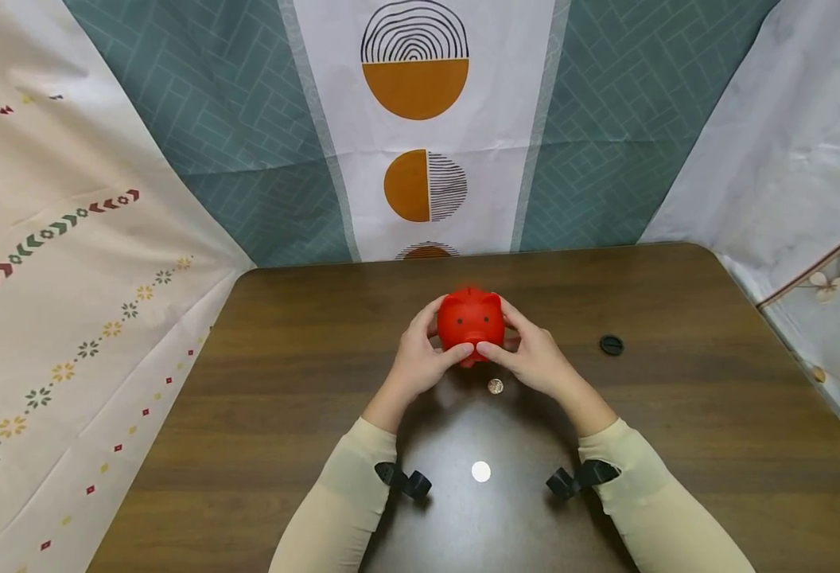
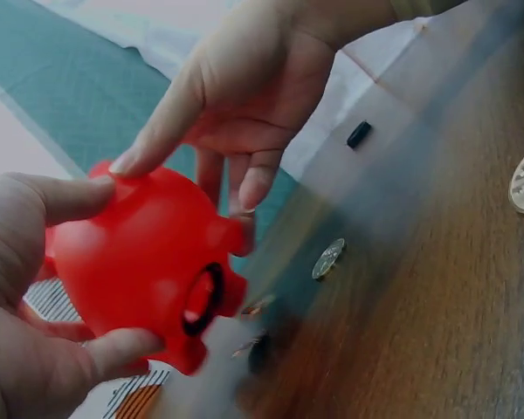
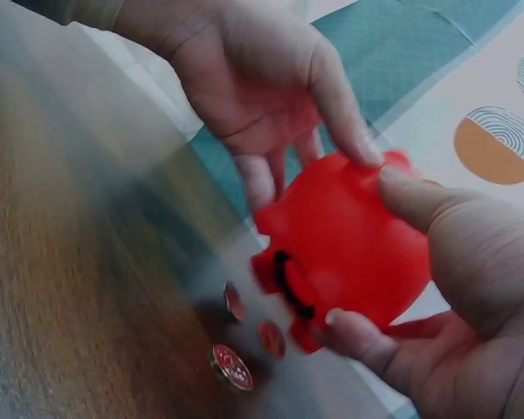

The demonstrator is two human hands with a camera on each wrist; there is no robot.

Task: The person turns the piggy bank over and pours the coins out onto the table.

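A red piggy bank (image 1: 471, 318) faces the head camera, raised over the table between both hands. My left hand (image 1: 420, 358) grips one side of it and my right hand (image 1: 532, 360) the other, with the thumbs near its snout. On its underside the left wrist view shows a round hole with a black rim (image 2: 204, 299), no plug in it. Below the bank lies a coin (image 1: 495, 386); the right wrist view catches several coins there, among them a reddish one (image 3: 232, 367). Nearer my body a bright round coin (image 1: 480, 471) lies between the forearms.
A black round plug (image 1: 611, 344) lies to the right of my right hand on the brown wooden table (image 1: 284, 414). Patterned cloths hang behind the table (image 1: 248, 119) and on both sides. Each wrist wears a small black camera.
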